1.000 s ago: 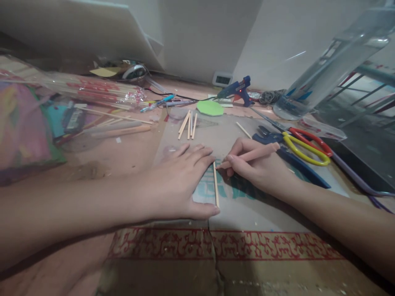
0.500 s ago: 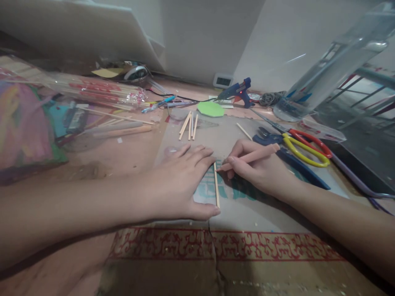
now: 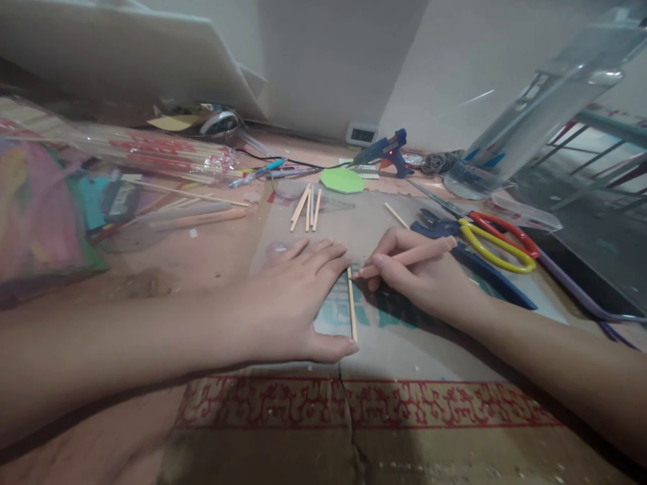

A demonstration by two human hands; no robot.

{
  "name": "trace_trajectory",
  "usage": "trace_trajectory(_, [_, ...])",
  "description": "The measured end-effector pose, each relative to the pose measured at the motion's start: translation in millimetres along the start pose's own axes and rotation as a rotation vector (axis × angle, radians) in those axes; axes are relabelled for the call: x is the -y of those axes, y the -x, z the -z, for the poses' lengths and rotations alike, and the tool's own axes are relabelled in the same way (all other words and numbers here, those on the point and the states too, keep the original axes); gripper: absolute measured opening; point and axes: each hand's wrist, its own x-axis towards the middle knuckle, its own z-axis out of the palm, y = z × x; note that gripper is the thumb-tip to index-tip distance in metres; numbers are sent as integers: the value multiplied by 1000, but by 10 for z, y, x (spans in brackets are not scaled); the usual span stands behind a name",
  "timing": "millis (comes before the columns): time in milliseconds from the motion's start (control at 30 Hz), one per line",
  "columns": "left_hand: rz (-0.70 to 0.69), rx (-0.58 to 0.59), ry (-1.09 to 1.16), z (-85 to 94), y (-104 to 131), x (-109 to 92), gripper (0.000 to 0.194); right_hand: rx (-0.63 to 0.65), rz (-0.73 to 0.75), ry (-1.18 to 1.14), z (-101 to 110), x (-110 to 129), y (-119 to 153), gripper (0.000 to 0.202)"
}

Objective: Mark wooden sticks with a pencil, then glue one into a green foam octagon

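Left hand [image 3: 298, 300] unmoved, stick [image 3: 352, 306] between its fingertips

- two hands: one left hand [image 3: 298, 296], one right hand [image 3: 409, 269]
- one pinkish pen [image 3: 422, 252] in the right hand
- one short stick [image 3: 352, 306] at the left hand
- at least three sticks [image 3: 316, 210] in a cluster; exact number unclear
- one stick [image 3: 397, 214] near the pliers
- one pair of scissors [image 3: 466, 225]
- one pair of pliers [image 3: 498, 279]
- one glue gun [image 3: 387, 149]
- one green piece [image 3: 342, 180]
- one digital display [image 3: 362, 134]
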Motion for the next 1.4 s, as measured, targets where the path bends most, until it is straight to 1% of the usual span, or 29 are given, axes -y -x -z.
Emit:
trace_trajectory(133, [7,-9,-6,4,-7,2,101,55,28,-8,5,-18,10,32])
trace_trajectory(233, [9,-2,7,13,-10,-1,102,56,19,-7,-4,-30,-4,32])
trace_trajectory(367, [12,10,7,16,-3,-5,103,26,-21,-19,-13,-23,-15,22])
trace_trajectory(500, [-6,-13,2,1,4,10,103,-40,-34,-19,-5,-7,-13,25])
trace_trajectory(567, [-16,-29,4,-5,3,14,102,-48,-37,-15,1,-3,-10,26])
trace_trajectory(733, [0,-10,2,2,7,2,102,36,-16,-18,10,-8,7,28])
trace_trajectory(867, [-1,0,5,-5,8,-1,103,54,7,-26,6,-18,12,29])
trace_trajectory(1000, [0,-5,-7,-3,-4,1,103,32,-4,-12,-6,-23,-10,29])
trace_trajectory(1167, [5,-3,-9,20,-13,-1,104,-16,28,-1,-16,-26,-51,26])
trace_trajectory(1400, [1,-9,-1,13,-6,6,104,-29,-2,-4,-7,-12,-23,26])
